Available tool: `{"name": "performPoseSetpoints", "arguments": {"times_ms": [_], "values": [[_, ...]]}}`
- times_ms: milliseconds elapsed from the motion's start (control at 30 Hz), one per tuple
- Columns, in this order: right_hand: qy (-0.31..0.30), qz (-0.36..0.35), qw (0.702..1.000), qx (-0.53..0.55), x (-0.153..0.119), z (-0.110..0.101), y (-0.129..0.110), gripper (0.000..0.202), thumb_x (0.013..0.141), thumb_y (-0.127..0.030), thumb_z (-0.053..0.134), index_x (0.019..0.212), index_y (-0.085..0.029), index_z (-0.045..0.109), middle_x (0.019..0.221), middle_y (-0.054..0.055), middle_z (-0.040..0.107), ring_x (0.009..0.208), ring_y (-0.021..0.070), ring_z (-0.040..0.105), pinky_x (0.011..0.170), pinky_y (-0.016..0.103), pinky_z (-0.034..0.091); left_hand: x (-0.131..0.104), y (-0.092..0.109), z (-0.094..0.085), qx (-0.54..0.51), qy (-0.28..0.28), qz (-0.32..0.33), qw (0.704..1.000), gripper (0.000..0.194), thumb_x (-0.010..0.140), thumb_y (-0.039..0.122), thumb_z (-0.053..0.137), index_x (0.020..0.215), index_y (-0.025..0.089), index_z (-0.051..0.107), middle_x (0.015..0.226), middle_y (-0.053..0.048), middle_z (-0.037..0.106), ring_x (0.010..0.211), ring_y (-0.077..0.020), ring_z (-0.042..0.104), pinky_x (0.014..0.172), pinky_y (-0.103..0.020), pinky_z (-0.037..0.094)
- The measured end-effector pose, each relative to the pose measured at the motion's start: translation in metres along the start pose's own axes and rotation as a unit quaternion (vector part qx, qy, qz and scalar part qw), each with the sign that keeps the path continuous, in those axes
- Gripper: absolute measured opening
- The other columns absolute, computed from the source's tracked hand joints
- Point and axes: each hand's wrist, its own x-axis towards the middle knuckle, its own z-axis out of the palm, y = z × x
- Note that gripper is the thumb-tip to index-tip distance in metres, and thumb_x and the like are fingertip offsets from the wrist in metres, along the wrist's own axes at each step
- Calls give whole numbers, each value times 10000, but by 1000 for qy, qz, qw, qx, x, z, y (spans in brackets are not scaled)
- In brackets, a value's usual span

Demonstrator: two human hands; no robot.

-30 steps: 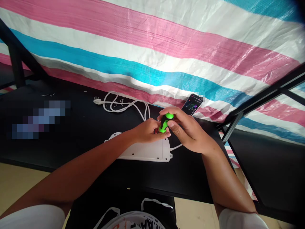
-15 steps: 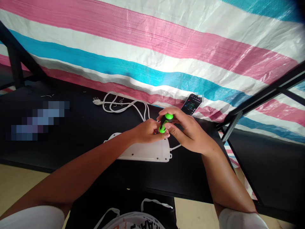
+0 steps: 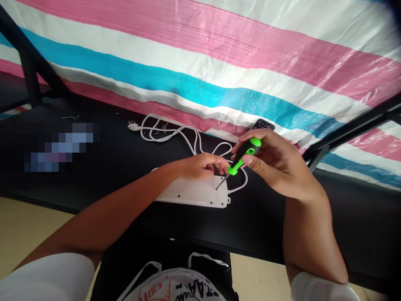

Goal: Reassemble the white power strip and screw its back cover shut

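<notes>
My right hand (image 3: 272,163) is closed around the black and green handle of a screwdriver (image 3: 241,156). The tool leans, its handle up to the right and its thin shaft running down to the white power strip (image 3: 194,192). Its tip appears to be over the right part of the strip's flat face, where several small dark screw holes show. My left hand (image 3: 205,165) lies across the strip's far edge, fingers partly stretched and apart, holding nothing visible. Those fingertips are close to the lower end of the screwdriver handle. My left forearm hides the strip's left part.
A white cord (image 3: 184,131) loops behind the strip, with its plug (image 3: 134,126) to the left. A phone (image 3: 263,123) leans at the back, partly covered by my right hand. Striped sheeting (image 3: 188,54) hangs behind the black table (image 3: 125,205). Black frame bars (image 3: 354,129) stand at the sides.
My right hand has moved right with the screwdriver, which now tilts so its shaft shows. My left hand's fingers have come away from the screwdriver and loosened. The view has shifted slightly.
</notes>
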Motion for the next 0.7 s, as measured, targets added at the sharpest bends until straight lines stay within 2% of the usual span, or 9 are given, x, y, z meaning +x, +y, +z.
{"name": "performPoseSetpoints", "arguments": {"times_ms": [167,400,700], "values": [[-84,27,996,18,-1,4,-6,401,912,-313,767,1286,-260,632,1129,57,683,923,188,724,776,306,624,2,2,-3,-123,41,34,991,356,701,49,559,1000,192,688,1018,-38,729,957,-185,691,812,-296,516],[-88,26,996,4,-3,6,-11,412,909,-284,770,1299,-263,636,1120,48,685,897,175,732,747,285,630,2,8,-2,-139,36,27,989,281,687,66,588,930,174,677,949,-30,723,897,-178,693,827,-309,531],[-97,36,995,-9,-5,7,-16,400,913,-251,759,1292,-242,632,1148,59,692,919,169,720,771,280,626,2,0,-3,-142,27,54,988,241,726,70,618,938,159,690,969,-45,742,886,-177,707,814,-306,543]]}}
